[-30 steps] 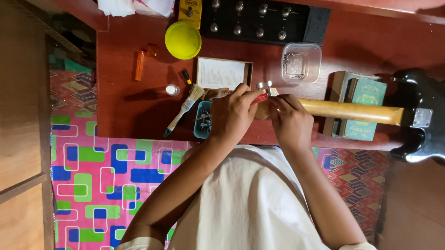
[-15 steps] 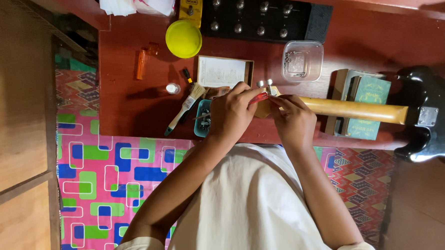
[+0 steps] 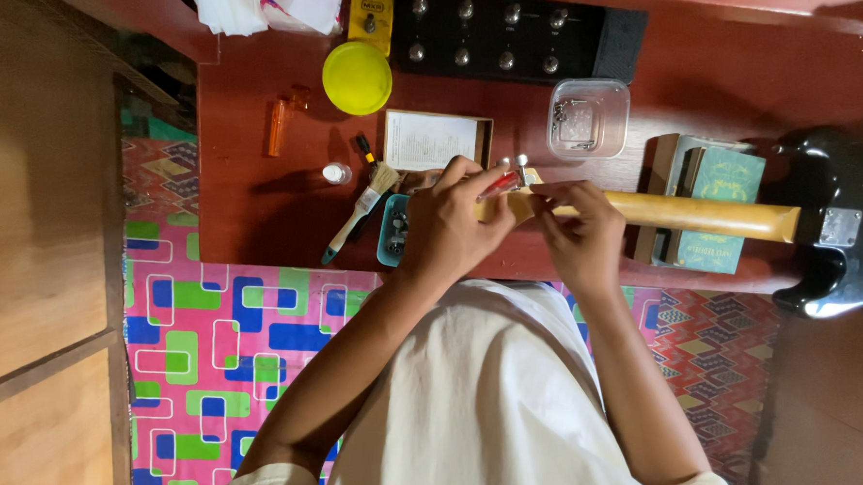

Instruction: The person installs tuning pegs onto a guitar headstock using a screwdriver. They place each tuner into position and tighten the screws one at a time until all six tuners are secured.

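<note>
Guitar neck lying across the red table, headstock end under both hands. Left hand closed round a red-handled tool; right hand pinching the neck. Best kept steady, tool square on the peg, no slipping.

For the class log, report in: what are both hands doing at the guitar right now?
Left hand holds red tool at headstock. Right hand grips guitar neck. Paintbrush beside, apart.
</note>
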